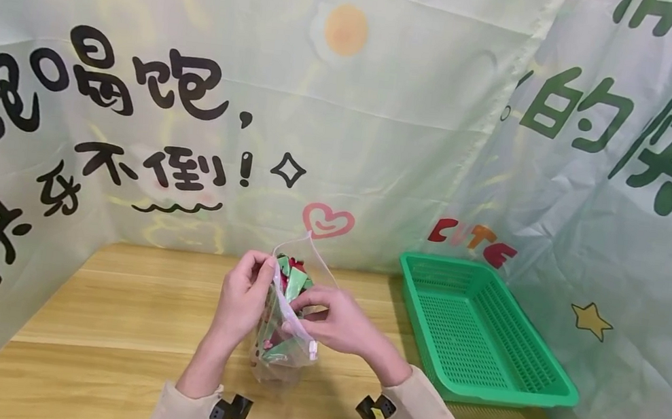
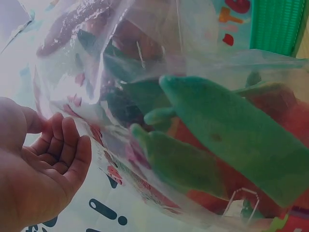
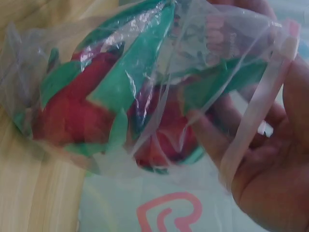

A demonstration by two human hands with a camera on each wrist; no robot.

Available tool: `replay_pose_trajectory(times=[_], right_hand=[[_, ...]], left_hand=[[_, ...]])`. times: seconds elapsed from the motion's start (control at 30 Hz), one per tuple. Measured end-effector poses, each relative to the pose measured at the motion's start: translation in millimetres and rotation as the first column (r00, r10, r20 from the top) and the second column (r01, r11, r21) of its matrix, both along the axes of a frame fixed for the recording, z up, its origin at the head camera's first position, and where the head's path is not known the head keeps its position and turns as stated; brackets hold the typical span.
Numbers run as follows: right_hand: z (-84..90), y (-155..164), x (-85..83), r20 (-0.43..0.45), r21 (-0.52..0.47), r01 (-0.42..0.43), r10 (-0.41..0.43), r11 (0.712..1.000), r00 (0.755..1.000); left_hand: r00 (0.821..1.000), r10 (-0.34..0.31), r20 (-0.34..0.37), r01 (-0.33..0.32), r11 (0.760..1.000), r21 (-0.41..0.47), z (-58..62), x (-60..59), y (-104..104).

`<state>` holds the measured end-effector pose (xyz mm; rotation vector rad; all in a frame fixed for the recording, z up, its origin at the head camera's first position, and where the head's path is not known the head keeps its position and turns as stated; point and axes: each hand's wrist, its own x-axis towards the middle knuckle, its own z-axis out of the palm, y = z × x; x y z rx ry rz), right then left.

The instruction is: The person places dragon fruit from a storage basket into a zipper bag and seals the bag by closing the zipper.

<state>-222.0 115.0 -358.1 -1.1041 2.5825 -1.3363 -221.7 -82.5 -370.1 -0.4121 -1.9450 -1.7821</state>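
Note:
A clear zip bag point(image 1: 286, 349) stuffed with green and red packets point(image 1: 294, 280) stands upright on the wooden table point(image 1: 115, 323), held between both hands. My left hand point(image 1: 264, 271) pinches the left side of the bag's open mouth. My right hand point(image 1: 306, 302) grips the pink zip edge point(image 1: 299, 328) on the right side, its fingers curled at the packets. The left wrist view shows curled fingers point(image 2: 65, 145) against the plastic film point(image 2: 145, 96), with green packets point(image 2: 231, 140) inside. In the right wrist view the zip strip point(image 3: 256, 116) crosses my right hand point(image 3: 270, 164), and one finger shows through the bag point(image 3: 111, 96).
A green perforated plastic basket point(image 1: 539, 378) sits on the table to the right of the bag, with nothing in it. Printed cloth backdrops point(image 1: 380, 139) close off the back and both sides. Bare wood lies to the left and in front.

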Motion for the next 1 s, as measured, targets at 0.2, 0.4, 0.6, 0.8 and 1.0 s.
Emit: replay_pose_trajectory(times=[0.2,0.4,0.6,0.8,1.0], right_hand=[[0.2,13,-3.2,-0.124,0.157,-0.168,0.189,0.973,0.974],[-4.0,20,0.2,0.003,0.106,-0.15,0.15,0.983,0.989],[-10.5,23,3.6,-0.115,0.016,-0.057,0.059,0.998,0.992],[-16.2,26,11.9,-0.251,-0.192,-0.043,-0.006,0.98,0.968],[-16.3,33,21.6,-0.403,-0.367,0.037,-0.195,0.93,0.894]], left_hand=[[1.0,-0.01,0.004,0.01,1.0,0.014,0.8,1.2,-1],[1.0,-0.018,0.011,0.017,0.999,0.034,1.6,1.0,0],[1.0,-0.021,-0.022,0.021,0.999,0.04,1.8,0.5,1],[1.0,-0.024,-0.008,0.024,0.999,0.042,1.6,0.1,1],[1.0,-0.003,-0.001,0.003,0.998,0.058,1.0,0.3,1]])
